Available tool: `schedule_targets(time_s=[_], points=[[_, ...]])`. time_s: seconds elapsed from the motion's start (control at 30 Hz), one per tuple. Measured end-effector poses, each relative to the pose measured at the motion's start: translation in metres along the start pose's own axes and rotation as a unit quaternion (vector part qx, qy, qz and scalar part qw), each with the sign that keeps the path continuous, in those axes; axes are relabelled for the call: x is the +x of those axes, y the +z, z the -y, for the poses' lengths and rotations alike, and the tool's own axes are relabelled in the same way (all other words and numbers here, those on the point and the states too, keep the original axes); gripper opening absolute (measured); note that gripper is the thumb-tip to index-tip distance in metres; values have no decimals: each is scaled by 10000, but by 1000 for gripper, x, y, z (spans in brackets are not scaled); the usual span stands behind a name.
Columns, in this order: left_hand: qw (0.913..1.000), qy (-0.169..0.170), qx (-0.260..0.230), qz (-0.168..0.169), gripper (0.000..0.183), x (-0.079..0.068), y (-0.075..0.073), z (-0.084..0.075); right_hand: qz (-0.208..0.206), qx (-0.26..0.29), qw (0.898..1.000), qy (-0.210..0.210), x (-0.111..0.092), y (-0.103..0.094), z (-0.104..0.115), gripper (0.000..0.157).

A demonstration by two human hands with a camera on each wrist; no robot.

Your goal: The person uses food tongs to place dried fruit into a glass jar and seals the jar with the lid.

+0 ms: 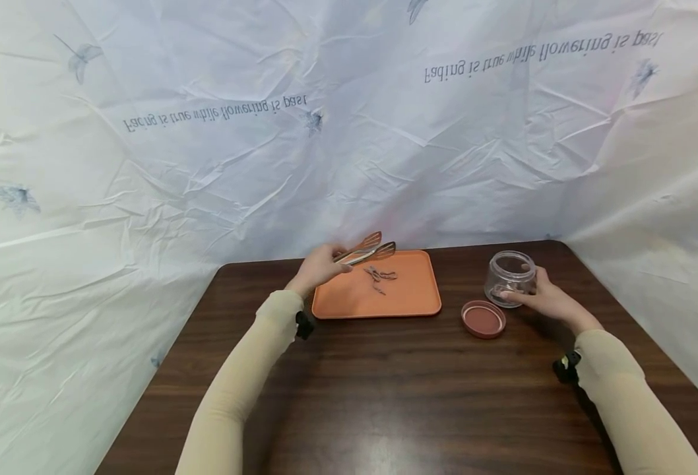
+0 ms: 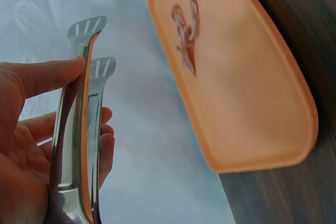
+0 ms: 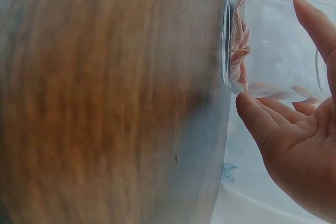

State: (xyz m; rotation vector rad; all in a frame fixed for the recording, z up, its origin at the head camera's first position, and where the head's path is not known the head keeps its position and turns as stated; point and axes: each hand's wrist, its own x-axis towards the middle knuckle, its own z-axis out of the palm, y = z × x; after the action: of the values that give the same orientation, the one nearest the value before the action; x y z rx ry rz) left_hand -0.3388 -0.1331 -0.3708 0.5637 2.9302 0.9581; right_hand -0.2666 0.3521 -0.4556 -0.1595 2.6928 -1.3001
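Left hand (image 1: pixel 319 267): thumb one side, fingers the other, pinching metal tongs (image 2: pixel 71 135) along the arms; slotted heads parted by a small gap, nothing between them, pointing to about 2 o'clock in the head view. Hand sits at the tray's 10 o'clock. Right hand (image 1: pixel 547 300): thumb and fingers spread round a clear jar (image 1: pixel 506 274) from its 4 o'clock side, grip as wide as the jar body. Jar is upright, mouth uncovered, with some reddish-brown strips (image 3: pixel 240 51) at the bottom. Orange tray (image 1: pixel 408 300) lies under the tongs, at the jar's 9 o'clock and well apart from it. Small loose pile of similar strips (image 1: pixel 379 277) near tray centre, at 6 o'clock from the tong heads, not touching them. Red-brown lid (image 1: pixel 483 320) lies just beside the jar at its 7 o'clock. All on a dark wood-grain table (image 1: pixel 384 396). Cream sleeves (image 1: pixel 224 409) reach in from 7 and 5 o'clock. Creased white sheet (image 1: pixel 355 171) with lettering and blue-grey flowers hangs at 12.
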Motion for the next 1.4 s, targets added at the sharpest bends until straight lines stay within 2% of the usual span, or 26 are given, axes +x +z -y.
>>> schedule_targets(time_s=[0.27, 0.5, 0.63, 0.77, 0.9, 1.17, 1.4], points=[[9974, 88, 577, 413, 47, 9, -11, -1, -40, 122, 9999, 11, -2, -1, -1, 112], [9873, 405, 1115, 1054, 50, 20, -18, -4, -50, -87, 9999, 34, 0, 1, 0, 112], [9811, 501, 1334, 1308, 51, 25, -18, -8, -64, -125, 9999, 68, 0, 0, 0, 112], [9747, 554, 1647, 1407, 51, 29, -12, -8, -85, -100, 9999, 25, 0, -1, 0, 110], [9723, 551, 1754, 1442, 48, 32, -4, -4, -92, -58, 9999, -50, -2, 0, -1, 106], [9702, 363, 1768, 1615, 49, 40, 2, -1, -79, 48, 9999, -88, -1, 3, -3, 104], [9691, 373, 1675, 1769, 51, 46, 6, 0, -113, -34, 9999, -59, -2, 0, -1, 104]])
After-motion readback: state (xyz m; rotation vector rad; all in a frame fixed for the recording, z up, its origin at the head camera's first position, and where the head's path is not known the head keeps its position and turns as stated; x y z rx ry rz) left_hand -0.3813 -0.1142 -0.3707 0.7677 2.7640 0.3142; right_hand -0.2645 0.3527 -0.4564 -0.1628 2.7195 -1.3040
